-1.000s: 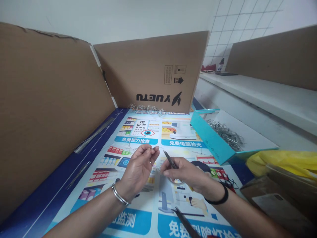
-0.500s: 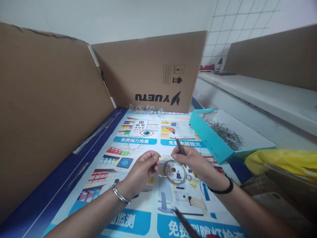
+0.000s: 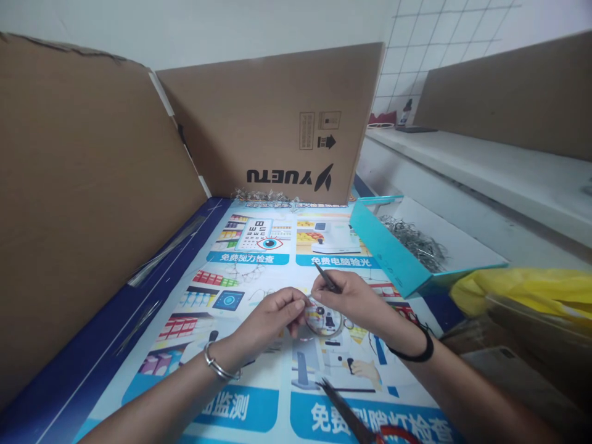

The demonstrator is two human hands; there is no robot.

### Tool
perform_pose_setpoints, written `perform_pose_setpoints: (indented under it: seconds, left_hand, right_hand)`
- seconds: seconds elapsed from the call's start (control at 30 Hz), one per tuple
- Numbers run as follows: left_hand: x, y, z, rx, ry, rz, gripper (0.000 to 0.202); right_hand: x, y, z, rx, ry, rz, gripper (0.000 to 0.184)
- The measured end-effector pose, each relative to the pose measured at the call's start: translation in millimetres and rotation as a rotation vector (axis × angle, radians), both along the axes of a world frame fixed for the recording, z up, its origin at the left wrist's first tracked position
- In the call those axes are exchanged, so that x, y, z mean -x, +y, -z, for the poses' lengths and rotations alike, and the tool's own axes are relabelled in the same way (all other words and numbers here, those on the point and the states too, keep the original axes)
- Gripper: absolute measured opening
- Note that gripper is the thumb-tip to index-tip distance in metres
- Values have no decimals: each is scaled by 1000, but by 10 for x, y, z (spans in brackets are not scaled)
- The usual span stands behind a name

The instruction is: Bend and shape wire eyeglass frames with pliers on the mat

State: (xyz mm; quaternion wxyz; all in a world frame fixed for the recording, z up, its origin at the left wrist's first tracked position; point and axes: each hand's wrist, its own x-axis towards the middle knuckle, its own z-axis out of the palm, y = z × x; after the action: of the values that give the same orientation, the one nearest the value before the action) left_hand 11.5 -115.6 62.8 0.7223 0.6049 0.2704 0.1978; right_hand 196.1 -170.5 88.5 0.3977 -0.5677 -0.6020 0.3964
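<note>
My left hand [image 3: 283, 313] is closed in a pinch on a thin, pale wire, close to my right hand. My right hand [image 3: 346, 297] is curled around a slim dark tool [image 3: 327, 279], its narrow end pointing away to the upper left; its exact kind is unclear. Right thumb and forefinger also meet near the wire. Just below the fingers is a thin round wire ring [image 3: 341, 325]; whether it is held or lies on the printed sheet [image 3: 296, 345] I cannot tell. Scissors [image 3: 351, 414] with red handles lie nearer to me, blades pointing away.
A turquoise box [image 3: 383, 256] at the right holds a heap of thin metal wire pieces [image 3: 416, 243]. Cardboard panels [image 3: 272, 117] stand behind and left. More wire bits [image 3: 263, 197] lie at the back panel's foot. Yellow plastic [image 3: 531, 290] is at the right.
My two hands have come closer together, and the wire between them shows less. The camera view has shifted slightly, bringing more of the scissors' red handles into sight.
</note>
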Motion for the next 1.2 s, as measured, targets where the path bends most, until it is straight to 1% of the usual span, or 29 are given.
perform_pose_setpoints:
  seconds: [0.23, 0.33, 0.5, 0.6, 0.67, 0.7, 0.73, 0.8, 0.83, 0.93, 1.0, 1.1, 1.2]
  left_hand:
    - [8, 6, 10, -88, -22, -4, 23]
    - [8, 12, 28, -125, 2, -2, 23]
    - [6, 11, 28, -154, 60, 15, 25]
    - [5, 15, 34, -110, 39, 19, 25]
    - [3, 24, 50, -48, -1, 2, 25]
    - [1, 30, 60, -10, -22, -15, 25]
    - [0, 36, 71, 30, -41, -34, 24]
    - [-1, 52, 90, 106, -78, -61, 23]
    - [0, 61, 98, 137, -96, -65, 22]
    - [2, 86, 110, 199, -144, -60, 21]
    - [2, 100, 117, 229, -163, -61, 20]
    - [0, 114, 135, 263, -179, -64, 19]
    - [-4, 121, 161, 280, -208, -65, 18]
  right_hand:
    - [6, -4, 55, -138, -223, -14, 17]
    - [14, -3, 69, -153, -267, -32, 19]
    - [28, -12, 68, -163, -236, -66, 15]
    - [18, -16, 40, -150, -196, -98, 15]
    - [-15, 2, 23, -123, -140, -95, 17]
    - [-43, 22, 25, -109, -102, -65, 19]
    - [-81, 51, 39, -106, -60, -4, 20]
    - [-184, 130, 107, -131, 20, 168, 25]
    - [-246, 177, 160, -153, 53, 252, 28]
    - [-441, 314, 354, -191, 92, 411, 36]
    - [-546, 382, 472, -163, 87, 454, 40]
    - [-631, 441, 591, -110, 87, 427, 44]
    - [-649, 468, 655, -154, 46, 400, 41]
